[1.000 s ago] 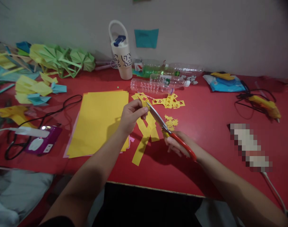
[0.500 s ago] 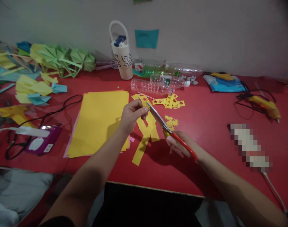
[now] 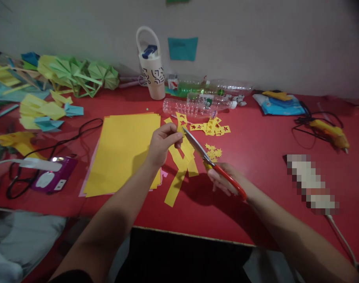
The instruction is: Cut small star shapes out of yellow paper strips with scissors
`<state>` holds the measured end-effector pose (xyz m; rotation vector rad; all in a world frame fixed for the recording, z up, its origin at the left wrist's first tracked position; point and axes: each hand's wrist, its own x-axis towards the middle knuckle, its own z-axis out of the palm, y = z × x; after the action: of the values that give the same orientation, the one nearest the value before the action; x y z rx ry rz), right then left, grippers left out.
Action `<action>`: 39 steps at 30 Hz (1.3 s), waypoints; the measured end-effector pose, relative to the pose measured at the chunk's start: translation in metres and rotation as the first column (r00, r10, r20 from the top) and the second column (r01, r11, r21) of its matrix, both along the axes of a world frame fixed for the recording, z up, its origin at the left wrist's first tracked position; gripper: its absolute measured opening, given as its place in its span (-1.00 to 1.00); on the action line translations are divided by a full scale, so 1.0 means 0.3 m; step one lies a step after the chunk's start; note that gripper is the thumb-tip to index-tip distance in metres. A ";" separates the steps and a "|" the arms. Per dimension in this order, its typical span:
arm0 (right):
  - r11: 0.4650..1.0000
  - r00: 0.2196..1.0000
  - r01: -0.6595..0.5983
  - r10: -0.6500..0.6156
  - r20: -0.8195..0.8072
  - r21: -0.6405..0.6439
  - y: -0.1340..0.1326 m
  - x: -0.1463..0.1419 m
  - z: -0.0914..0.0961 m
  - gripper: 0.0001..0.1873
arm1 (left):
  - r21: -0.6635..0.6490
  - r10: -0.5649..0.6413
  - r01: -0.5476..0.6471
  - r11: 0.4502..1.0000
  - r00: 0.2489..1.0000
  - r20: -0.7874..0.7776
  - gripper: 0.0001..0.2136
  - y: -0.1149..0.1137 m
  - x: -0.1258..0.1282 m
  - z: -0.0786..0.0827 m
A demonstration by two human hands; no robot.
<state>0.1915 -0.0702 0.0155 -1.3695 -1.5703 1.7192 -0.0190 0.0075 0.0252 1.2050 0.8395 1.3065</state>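
My left hand (image 3: 163, 144) is closed in a pinch on a yellow paper strip (image 3: 182, 118) with star-shaped holes, which sticks up past the fingertips. In my right hand (image 3: 222, 181) are red-handled scissors (image 3: 231, 181), blades pointing up and left, their tips at the strip beside my left fingers. Whether the blades are slightly parted is hard to make out. Under my hands lie plain yellow strips (image 3: 175, 188). Small cut-out yellow stars (image 3: 214, 152) are heaped just beyond the scissors, and strips with star holes (image 3: 210, 127) lie behind them.
A stack of yellow paper (image 3: 123, 153) lies on the red table (image 3: 264, 173) to the left. Clear plastic bottles (image 3: 188, 108) and a white tumbler (image 3: 152, 74) line the back. Glue guns (image 3: 329, 131) with black cords sit at both sides. A purple socket box (image 3: 54, 175) stands left.
The star-holed strip in my left hand now stands more upright, showing more of its holes. My left hand has shifted slightly left; the scissors stay almost in place.
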 end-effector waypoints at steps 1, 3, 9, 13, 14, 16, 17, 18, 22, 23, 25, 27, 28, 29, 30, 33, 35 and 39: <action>1.000 1.000 0.005 -0.005 -0.001 -0.007 0.000 -0.002 0.003 -0.41 | 0.000 0.005 -0.005 1.000 1.000 -0.006 -0.84 0.002 -0.002 -0.002; 1.000 1.000 0.010 -0.010 0.013 -0.022 0.002 -0.006 0.008 -0.38 | -0.002 0.013 -0.013 1.000 1.000 -0.013 -0.86 0.004 -0.005 -0.004; 1.000 1.000 0.009 -0.009 0.023 -0.002 0.002 -0.010 0.008 -0.35 | -0.019 0.065 -0.065 0.998 0.998 0.009 -0.89 0.002 -0.003 0.009; 1.000 1.000 0.006 -0.006 0.014 0.018 -0.001 -0.006 -0.005 -0.42 | -0.016 -0.017 0.017 1.000 1.000 -0.002 -0.82 -0.004 0.006 0.017; 1.000 1.000 0.005 -0.006 0.012 0.020 -0.002 -0.005 -0.008 -0.43 | -0.021 -0.026 0.026 0.999 1.000 -0.006 -0.81 -0.005 0.009 0.016; 1.000 1.000 0.004 -0.004 0.012 0.020 -0.003 -0.004 -0.010 -0.44 | -0.032 -0.010 0.010 0.999 1.000 0.003 -0.83 -0.004 0.011 0.015; 1.000 1.000 0.005 -0.006 0.012 0.015 -0.004 -0.004 -0.009 -0.44 | -0.034 0.004 -0.004 0.999 1.000 0.012 -0.84 -0.003 0.011 0.013; 1.000 1.000 0.008 -0.008 0.009 0.010 -0.004 -0.004 -0.008 -0.44 | -0.034 0.020 -0.020 0.999 1.000 0.020 -0.85 -0.002 0.011 0.012; 1.000 1.000 0.018 -0.018 0.010 -0.001 -0.002 -0.007 -0.001 -0.44 | -0.018 0.060 -0.059 0.998 0.997 0.043 -0.86 0.002 0.007 0.009; 1.000 1.000 0.020 -0.020 0.014 0.001 -0.001 -0.008 0.000 -0.43 | -0.017 0.064 -0.063 0.998 0.997 0.047 -0.87 0.003 0.006 0.009; 1.000 1.000 0.015 -0.015 0.009 0.003 0.001 -0.008 0.000 -0.43 | -0.018 0.066 -0.066 0.998 0.997 0.047 -0.88 0.003 0.005 0.010; 1.000 1.000 0.009 -0.009 -0.009 0.012 0.002 -0.006 -0.002 -0.43 | -0.022 0.067 -0.066 0.998 0.997 0.039 -0.88 0.003 0.005 0.012; 1.000 1.000 0.004 -0.004 -0.013 0.016 0.002 -0.005 -0.003 -0.43 | -0.024 0.065 -0.064 0.998 0.997 0.036 -0.89 0.002 0.006 0.013; 1.000 1.000 -0.003 0.003 -0.011 0.021 0.003 -0.003 -0.004 -0.44 | -0.025 0.061 -0.060 0.998 0.998 0.035 -0.89 0.002 0.006 0.014; 1.000 1.000 -0.013 0.013 -0.006 0.026 0.003 -0.001 -0.005 -0.45 | -0.025 0.055 -0.054 0.998 0.998 0.035 -0.89 0.001 0.006 0.015; 0.999 0.999 -0.038 0.038 0.007 0.033 0.003 0.005 -0.006 -0.46 | -0.016 0.024 -0.023 1.000 0.999 0.041 -0.92 0.000 0.006 0.015; 0.999 0.999 -0.034 0.034 0.012 0.032 0.003 0.006 -0.005 -0.44 | -0.014 0.004 -0.004 1.000 0.999 0.042 -0.92 -0.001 0.005 0.014; 0.999 0.999 -0.028 0.027 0.020 0.032 0.003 0.004 0.002 -0.42 | -0.010 -0.002 0.002 1.000 1.000 0.022 -0.91 0.000 0.001 0.012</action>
<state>0.1926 -0.0693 0.0160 -1.3592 -1.6278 1.6940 -0.0187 0.0074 0.0289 1.1811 0.8277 1.3101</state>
